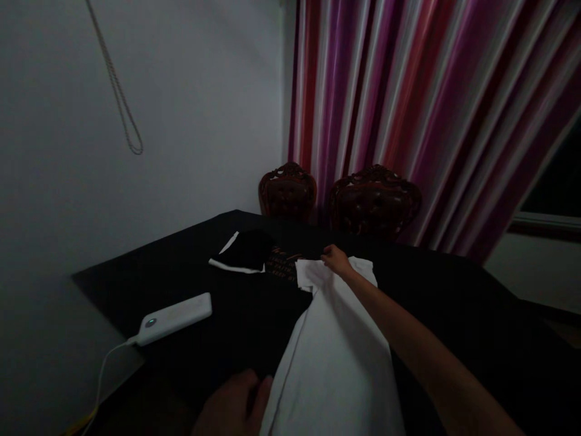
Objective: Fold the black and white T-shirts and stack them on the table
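Note:
A white T-shirt [340, 357] lies lengthwise over the dark table, narrow, with short sleeves at its far end. My right hand [336, 260] reaches across it and pinches the cloth near the collar end. Low in the view, my left hand [231, 404] is curled at the shirt's near left edge, its thumb against the cloth; the frame cuts off part of this hand and the near end of the shirt. Beyond and to the left lies a folded black cloth piece [247, 249] with white edging, touched by neither hand.
A white power bank [177, 316] with a cable [102, 369] rests near the left edge of the black-covered table [149, 260]. Two carved chairs [288, 192] stand behind the table before a striped curtain [363, 91]. A beaded cord [118, 94] hangs against the wall.

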`<state>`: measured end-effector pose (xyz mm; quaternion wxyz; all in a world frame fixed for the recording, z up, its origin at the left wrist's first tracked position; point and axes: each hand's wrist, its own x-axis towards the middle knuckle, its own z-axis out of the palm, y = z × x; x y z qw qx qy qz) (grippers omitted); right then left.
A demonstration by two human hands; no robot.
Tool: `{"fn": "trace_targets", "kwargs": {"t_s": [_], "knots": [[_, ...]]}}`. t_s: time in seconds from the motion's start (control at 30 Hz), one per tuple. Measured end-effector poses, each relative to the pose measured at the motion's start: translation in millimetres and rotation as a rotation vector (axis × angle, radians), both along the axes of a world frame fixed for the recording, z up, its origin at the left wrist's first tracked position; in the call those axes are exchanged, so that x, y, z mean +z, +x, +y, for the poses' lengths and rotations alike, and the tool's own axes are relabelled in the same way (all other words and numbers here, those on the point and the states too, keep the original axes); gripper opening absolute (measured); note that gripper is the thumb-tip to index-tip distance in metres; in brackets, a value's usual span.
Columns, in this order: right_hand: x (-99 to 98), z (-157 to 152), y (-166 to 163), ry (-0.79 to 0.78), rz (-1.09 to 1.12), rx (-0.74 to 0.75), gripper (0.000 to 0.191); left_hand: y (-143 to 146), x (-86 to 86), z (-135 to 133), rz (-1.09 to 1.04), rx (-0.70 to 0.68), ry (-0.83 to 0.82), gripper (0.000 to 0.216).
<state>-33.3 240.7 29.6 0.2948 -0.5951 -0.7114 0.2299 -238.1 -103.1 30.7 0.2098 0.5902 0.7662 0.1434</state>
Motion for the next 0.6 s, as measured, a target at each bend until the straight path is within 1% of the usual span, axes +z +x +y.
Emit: {"fn": "trace_targets", "kwargs": {"t_s": [0.07,0.13,0.17,0.27,0.33,0.37,0.43,0.5,0.6], "knots": [[-3.0,-13,23,0.039,-0.108,-0.001,0.029,5,6.6,36,0.042,-0.032,0.048,0.042],[-12.1,-31,42,0.059,-0.208,0.009,0.033,13,11.2,83,0.108,-0.054,0.092,0.043],[-19.2,-41,49,0.065,-0.249,0.011,0.038,18,12.4,109,0.145,-0.057,0.107,0.043],[-45.8,-68,59,0.076,-0.349,-0.007,0.066,35,11.3,185,0.218,-0.019,0.098,0.046],[-61.5,-78,60,0.078,-0.448,-0.032,0.082,47,7.8,225,0.249,0.018,0.063,0.046],[-67.0,-81,59,0.077,-0.503,-0.047,0.087,53,5.7,241,0.265,0.031,0.046,0.044],[-72.6,-83,58,0.071,-0.586,-0.065,0.089,62,1.2,263,0.296,0.038,0.021,0.04],[-72.3,-82,58,0.057,-0.607,-0.059,0.088,68,-2.6,276,0.323,0.018,0.01,0.036],[-68.1,-80,60,0.036,-0.598,-0.043,0.087,69,-4.8,286,0.351,-0.04,0.01,0.03]]}}
